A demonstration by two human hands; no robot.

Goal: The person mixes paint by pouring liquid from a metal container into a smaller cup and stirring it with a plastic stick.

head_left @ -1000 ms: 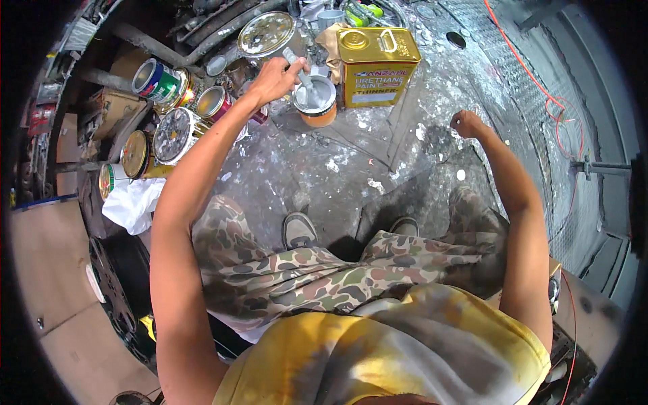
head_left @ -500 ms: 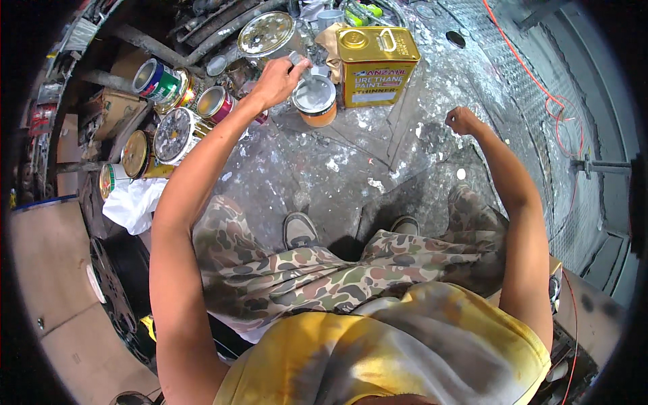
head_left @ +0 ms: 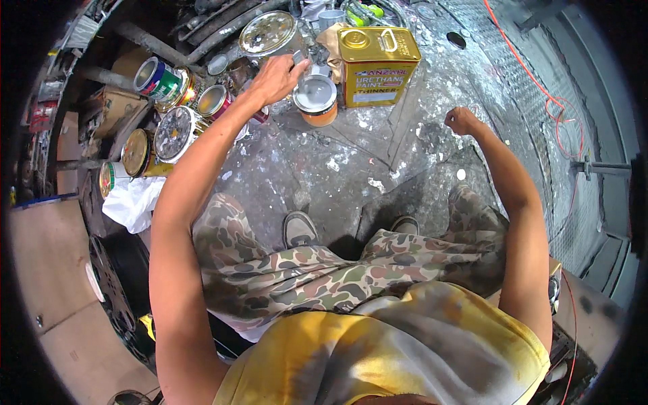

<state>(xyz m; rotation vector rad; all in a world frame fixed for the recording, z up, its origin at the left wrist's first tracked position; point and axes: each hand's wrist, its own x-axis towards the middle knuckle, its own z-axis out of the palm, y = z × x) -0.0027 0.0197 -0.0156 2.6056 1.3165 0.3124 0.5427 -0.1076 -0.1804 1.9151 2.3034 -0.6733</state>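
Observation:
My left hand (head_left: pixel 278 78) is closed around a flat grey stick (head_left: pixel 298 58). The top of the stick shows above my fingers; its lower part is hidden behind the hand. Just right of the hand stands an orange-and-white paint can (head_left: pixel 317 115), uncovered, with grey paint (head_left: pixel 314 93) in it. A gold rectangular thinner tin (head_left: pixel 376 84) with a folded handle is beside that can. My right hand (head_left: pixel 462 121) is curled shut above the floor, out past my right knee, and nothing shows in it.
Several paint cans, among them a lidded one (head_left: pixel 174 135), crowd the left side. A large paint-spattered can (head_left: pixel 268 35) stands behind my left hand. White plastic (head_left: pixel 135 204) lies near my left forearm. An orange hose (head_left: pixel 518 54) runs along the right over the stained floor (head_left: pixel 337 175).
The stick was slanting down over the grey paint; now its lower end no longer shows over the can. My left hand has turned slightly. My right hand has stayed put.

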